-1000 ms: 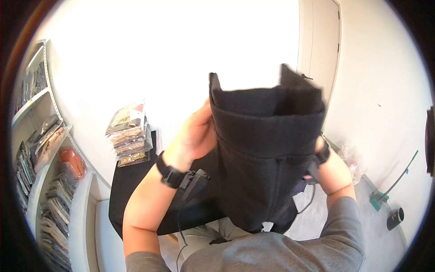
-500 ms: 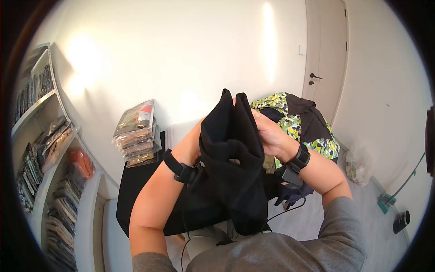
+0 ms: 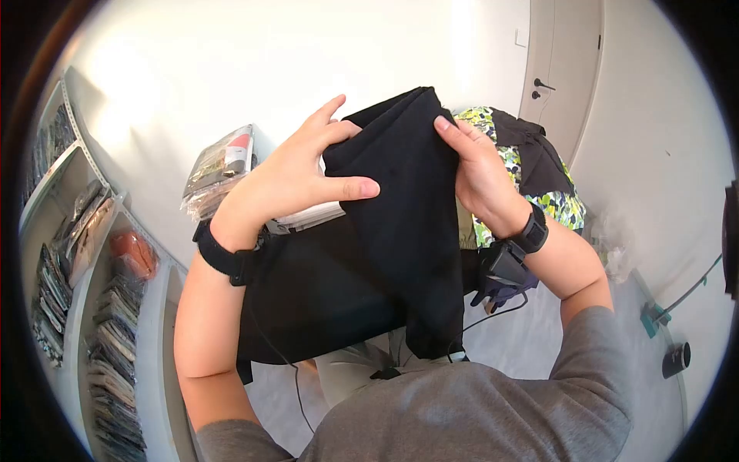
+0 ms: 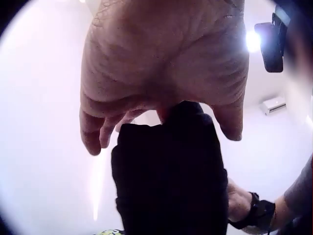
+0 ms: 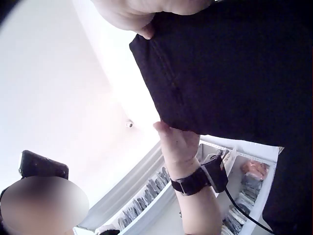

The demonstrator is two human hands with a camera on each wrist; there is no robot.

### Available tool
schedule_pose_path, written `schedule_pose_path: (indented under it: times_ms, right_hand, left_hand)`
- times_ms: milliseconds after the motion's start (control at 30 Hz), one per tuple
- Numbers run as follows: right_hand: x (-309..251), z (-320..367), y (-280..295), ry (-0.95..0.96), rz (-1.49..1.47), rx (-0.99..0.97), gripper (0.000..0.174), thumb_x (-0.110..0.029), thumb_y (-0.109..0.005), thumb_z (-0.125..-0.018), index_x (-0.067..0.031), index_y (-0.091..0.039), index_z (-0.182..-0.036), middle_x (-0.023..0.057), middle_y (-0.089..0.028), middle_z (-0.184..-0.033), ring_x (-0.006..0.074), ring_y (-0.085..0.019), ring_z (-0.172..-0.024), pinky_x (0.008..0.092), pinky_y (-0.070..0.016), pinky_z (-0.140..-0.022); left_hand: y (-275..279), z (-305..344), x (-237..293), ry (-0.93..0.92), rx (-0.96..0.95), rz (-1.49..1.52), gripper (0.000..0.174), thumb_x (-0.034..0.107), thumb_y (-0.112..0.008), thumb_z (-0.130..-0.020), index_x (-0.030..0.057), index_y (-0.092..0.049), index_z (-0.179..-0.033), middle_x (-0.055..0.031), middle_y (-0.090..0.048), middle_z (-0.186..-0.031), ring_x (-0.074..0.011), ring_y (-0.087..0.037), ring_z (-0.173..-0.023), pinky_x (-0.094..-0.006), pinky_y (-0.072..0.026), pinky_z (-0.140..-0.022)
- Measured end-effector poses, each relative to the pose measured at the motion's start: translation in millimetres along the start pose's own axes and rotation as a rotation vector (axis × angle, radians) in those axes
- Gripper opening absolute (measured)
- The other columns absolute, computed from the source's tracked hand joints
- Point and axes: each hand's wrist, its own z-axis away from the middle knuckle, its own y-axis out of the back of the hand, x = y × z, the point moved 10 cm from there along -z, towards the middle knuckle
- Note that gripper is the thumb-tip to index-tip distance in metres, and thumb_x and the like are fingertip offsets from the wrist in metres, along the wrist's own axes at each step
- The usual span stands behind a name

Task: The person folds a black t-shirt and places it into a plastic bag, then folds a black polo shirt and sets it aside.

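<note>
Black pants [image 3: 408, 208] hang folded in front of my chest, with their upper edge raised toward the wall and the lower part dropping to my lap. My right hand [image 3: 486, 179] pinches their upper right edge, thumb on the near face and fingers behind. At the left edge my left hand [image 3: 281, 175] is spread wide, its thumb lying across the near face of the cloth. In the left wrist view the fingers [image 4: 90, 132] stand apart around the top of the dark bundle. The right wrist view shows a seam along the pants' side [image 5: 166, 63].
A black-covered table [image 3: 308, 285] stands below, with bagged garments [image 3: 219, 169] stacked at its back left. Patterned yellow-green clothing [image 3: 558, 208] is heaped at the right. Shelves of packed clothes [image 3: 115, 346] line the left. A cable [image 3: 296, 385] hangs from my left wrist.
The pants' opening was spread wide, then brought together; now the cloth lies flatter and higher. My left hand has loosened and spread its fingers, while the right moved up along the edge.
</note>
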Motion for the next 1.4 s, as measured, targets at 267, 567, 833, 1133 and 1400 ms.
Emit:
schedule_pose_path:
  times_ms: [267,567,833,1133,1400]
  right_hand:
    - [-19.8,11.3,22.4,0.070,0.466,0.078,0.017,-0.013,-0.065,-0.086,0.0027,-0.066,-0.093,0.0040,-0.067,-0.083,0.0084,-0.060,-0.072,0.0210,-0.0475,-0.066]
    - [-14.8,28.4,20.2,0.266,0.651,0.103,0.014,-0.011,-0.071,-0.079,0.0012,-0.063,-0.081,0.0005,-0.060,-0.067,0.0053,-0.051,-0.059,0.0213,-0.0420,-0.054]
    - [-7.3,37.4,43.4,0.236,0.815,-0.052,0.018,-0.012,-0.070,-0.079,-0.0009,-0.062,-0.090,0.0021,-0.062,-0.072,0.0065,-0.053,-0.063,0.0224,-0.0441,-0.058]
    - [24.5,130.8,141.5,-0.187,0.935,-0.160,0.037,-0.017,-0.076,-0.073,-0.0009,-0.064,-0.104,0.0062,-0.068,-0.091,0.0122,-0.062,-0.084,0.0267,-0.0474,-0.080]
    - [37.1,220.2,190.1,-0.028,1.199,-0.061,0.029,-0.029,-0.069,-0.081,-0.0018,-0.067,-0.090,0.0114,-0.058,-0.105,0.0302,-0.051,-0.106,0.0455,-0.0282,-0.105]
  left_hand:
    - [-14.3,-8.0,-33.1,0.239,-0.046,0.321,0.039,0.025,-0.077,-0.070,-0.0051,-0.065,-0.092,-0.0080,-0.064,-0.075,-0.0140,-0.059,-0.070,-0.0255,-0.0471,-0.067]
    - [-29.2,-39.1,-3.1,-0.041,0.050,0.040,0.055,0.021,-0.079,-0.065,-0.0004,-0.058,-0.111,-0.0141,-0.064,-0.092,-0.0221,-0.060,-0.091,-0.0313,-0.0469,-0.080]
    - [-84.2,-70.0,17.1,0.037,-0.354,0.029,0.030,0.018,-0.070,-0.076,-0.0001,-0.064,-0.099,-0.0080,-0.067,-0.085,-0.0179,-0.061,-0.074,-0.0284,-0.0487,-0.075]
    - [-64.3,-118.0,69.7,-0.006,-0.231,0.132,0.026,0.018,-0.070,-0.079,0.0032,-0.066,-0.100,-0.0026,-0.067,-0.085,-0.0114,-0.062,-0.076,-0.0250,-0.0485,-0.073]
    - [12.6,-168.8,72.7,-0.032,0.003,-0.034,0.032,0.027,-0.067,-0.083,0.0029,-0.064,-0.105,-0.0063,-0.067,-0.090,-0.0142,-0.065,-0.078,-0.0246,-0.0504,-0.073]
